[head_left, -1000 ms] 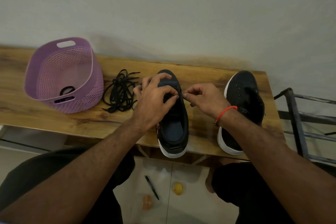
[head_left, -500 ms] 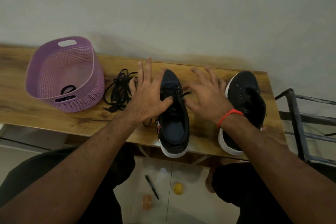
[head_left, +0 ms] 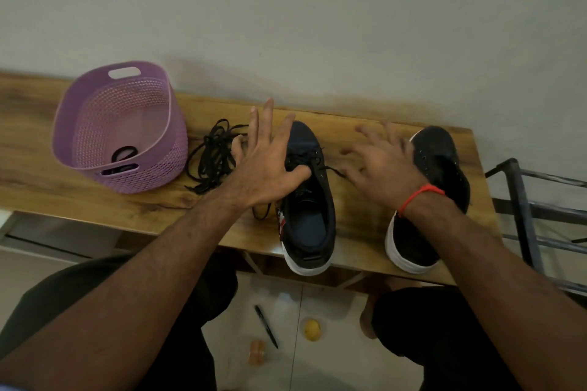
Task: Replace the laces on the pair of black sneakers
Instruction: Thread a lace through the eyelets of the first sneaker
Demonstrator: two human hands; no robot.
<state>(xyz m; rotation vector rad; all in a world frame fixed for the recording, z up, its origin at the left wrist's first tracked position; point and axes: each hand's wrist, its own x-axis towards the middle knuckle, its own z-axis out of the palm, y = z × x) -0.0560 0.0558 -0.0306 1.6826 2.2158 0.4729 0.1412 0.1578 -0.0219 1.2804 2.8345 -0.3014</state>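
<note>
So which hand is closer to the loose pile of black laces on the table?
Left. The left hand hovers just right of the loose laces; the right hand is farther right, past the middle sneaker.

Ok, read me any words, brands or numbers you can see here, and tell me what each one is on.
None can be read.
Left sneaker: a faint mark on the tongue and a red and white patch on its side, both too small and blurred to read.
Right sneaker, basket, pen: no text shows.
</note>
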